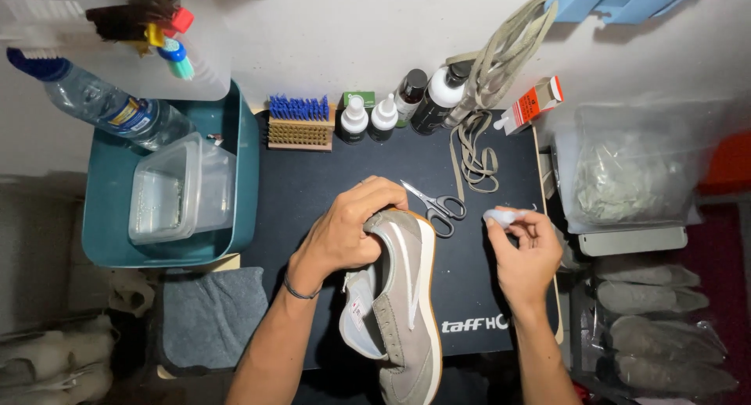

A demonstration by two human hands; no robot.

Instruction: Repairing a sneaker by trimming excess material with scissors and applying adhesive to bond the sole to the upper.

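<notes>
Grey shoe [399, 295] with white stripes, black mat [328, 178], teal tub [246, 186].

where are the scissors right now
In the head view, the scissors lie on the black mat, just beyond the grey shoe, between the left hand and right hand.

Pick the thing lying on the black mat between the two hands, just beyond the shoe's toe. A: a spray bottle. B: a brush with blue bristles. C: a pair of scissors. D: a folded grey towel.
C: the scissors lie closed on the black mat past the toe of the grey shoe, between the left hand gripping the shoe and the right hand pinching a small white wad.
</notes>
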